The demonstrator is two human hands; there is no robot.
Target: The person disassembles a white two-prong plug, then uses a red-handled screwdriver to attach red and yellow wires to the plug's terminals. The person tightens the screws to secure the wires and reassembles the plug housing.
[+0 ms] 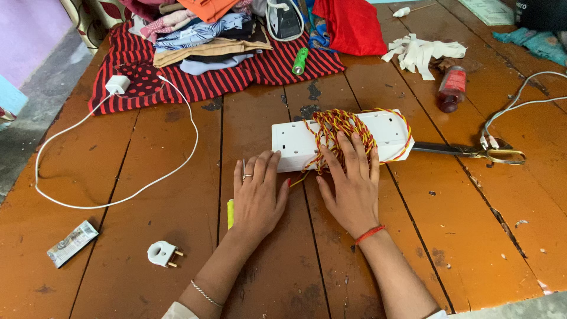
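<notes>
Extension board [295, 145] apparently just beyond left hand [257, 198] fingers [266, 165]

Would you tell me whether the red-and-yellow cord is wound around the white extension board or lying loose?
Wound: the cord wraps around the white extension board.

White extension board [307, 145] under the fingers [354, 155], red-and-yellow twisted cord [339, 127] beneath the fingertips, orange-brown counter [460, 236], red-and-black striped cloth [260, 68] beyond the fingers, white plug [161, 253], green torch [300, 61], gold-handled scissors [493, 153].
</notes>
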